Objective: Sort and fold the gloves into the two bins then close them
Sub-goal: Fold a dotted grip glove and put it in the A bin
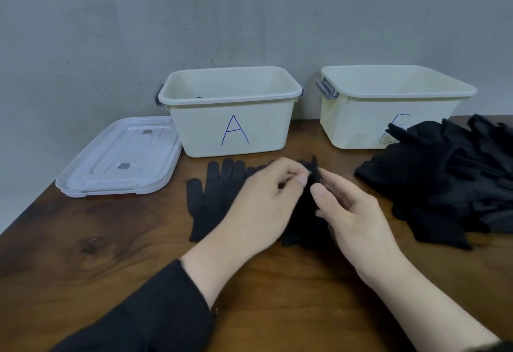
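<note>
Item: my left hand [258, 207] and right hand [358, 221], grip pinching one black glove [308, 213] mid-bench [83, 240], before bin A [230, 118].

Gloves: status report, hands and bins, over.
Left hand and right hand both pinch one glove, a second glove flat beside it. Bin A and bin B open, lids off. Glove pile covers B's label.

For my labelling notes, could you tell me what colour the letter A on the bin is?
Blue, handwritten on the cream bin A; seen in the head view.
</note>
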Motion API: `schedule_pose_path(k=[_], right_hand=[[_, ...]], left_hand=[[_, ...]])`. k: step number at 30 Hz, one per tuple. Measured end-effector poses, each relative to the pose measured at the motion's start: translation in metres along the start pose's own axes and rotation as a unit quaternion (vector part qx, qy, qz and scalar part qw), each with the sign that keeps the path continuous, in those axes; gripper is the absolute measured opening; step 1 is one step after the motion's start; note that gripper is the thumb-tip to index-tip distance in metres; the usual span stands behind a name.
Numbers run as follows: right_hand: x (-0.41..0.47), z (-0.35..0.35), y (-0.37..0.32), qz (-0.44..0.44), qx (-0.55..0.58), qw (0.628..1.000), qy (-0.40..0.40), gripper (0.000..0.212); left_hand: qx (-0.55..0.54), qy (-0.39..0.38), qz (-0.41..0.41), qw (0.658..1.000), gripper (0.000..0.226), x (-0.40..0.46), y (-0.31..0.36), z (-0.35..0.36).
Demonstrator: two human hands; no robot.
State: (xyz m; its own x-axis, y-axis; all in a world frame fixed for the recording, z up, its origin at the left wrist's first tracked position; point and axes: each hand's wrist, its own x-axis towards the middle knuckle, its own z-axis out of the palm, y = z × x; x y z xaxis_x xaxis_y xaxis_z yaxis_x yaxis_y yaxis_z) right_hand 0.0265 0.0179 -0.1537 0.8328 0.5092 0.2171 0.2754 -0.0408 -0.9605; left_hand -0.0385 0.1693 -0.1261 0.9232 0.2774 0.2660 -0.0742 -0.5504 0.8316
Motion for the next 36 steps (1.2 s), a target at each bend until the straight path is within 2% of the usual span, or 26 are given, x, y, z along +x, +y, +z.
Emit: schedule_pose_path(k=[2,5,7,8,10,13,17,20,24,28,32,34,36], right_hand=[[0.002,-0.001,-0.001,0.026,0.018,0.999,0.036,0.024],[0.008,-0.008,0.006,0.080,0.035,0.991,0.098,0.024],[0.013,-0.014,0.006,0.074,0.028,0.988,0.132,0.019],[0.017,-0.018,0.004,0.062,0.021,0.987,0.146,0.016],[0.026,-0.028,-0.005,0.030,0.024,0.986,0.162,0.012],[0.040,-0.042,-0.023,-0.009,0.006,0.987,0.158,0.010],[0.059,-0.058,-0.061,-0.055,-0.083,0.990,0.101,0.012],[0.080,-0.064,-0.089,-0.066,-0.181,0.981,0.012,0.015],[0.109,-0.060,-0.115,-0.053,-0.319,0.944,-0.068,0.012],[0.130,-0.050,-0.127,-0.095,-0.379,0.921,-0.016,0.008],[0.120,-0.040,-0.119,-0.211,-0.336,0.913,0.091,0.015],[0.099,-0.032,-0.103,-0.265,-0.321,0.903,0.103,0.017],[0.072,-0.025,-0.073,-0.299,-0.340,0.889,0.069,0.017]], left_hand=[[0.012,-0.038,0.008,0.999,0.025,-0.005,-0.002,0.004],[0.030,0.010,0.025,0.999,0.024,-0.009,-0.012,-0.004],[0.098,0.042,0.050,0.993,0.020,-0.010,-0.024,-0.015],[0.145,0.033,0.066,0.987,0.019,-0.011,-0.030,-0.020],[0.221,-0.026,0.100,0.970,0.017,-0.012,-0.040,-0.029],[0.267,-0.124,0.122,0.948,0.018,-0.013,-0.050,-0.032],[0.281,-0.170,0.112,0.938,0.022,-0.011,-0.053,-0.028],[0.268,-0.124,0.122,0.948,0.023,-0.010,-0.052,-0.030],[0.230,-0.033,0.109,0.966,0.025,-0.011,-0.052,-0.034],[0.210,0.048,0.100,0.971,0.018,-0.011,-0.054,-0.039],[0.191,0.112,0.098,0.970,0.020,-0.010,-0.054,-0.042],[0.186,0.132,0.096,0.969,0.020,-0.010,-0.054,-0.043],[0.184,0.138,0.094,0.969,0.019,-0.010,-0.054,-0.043]])
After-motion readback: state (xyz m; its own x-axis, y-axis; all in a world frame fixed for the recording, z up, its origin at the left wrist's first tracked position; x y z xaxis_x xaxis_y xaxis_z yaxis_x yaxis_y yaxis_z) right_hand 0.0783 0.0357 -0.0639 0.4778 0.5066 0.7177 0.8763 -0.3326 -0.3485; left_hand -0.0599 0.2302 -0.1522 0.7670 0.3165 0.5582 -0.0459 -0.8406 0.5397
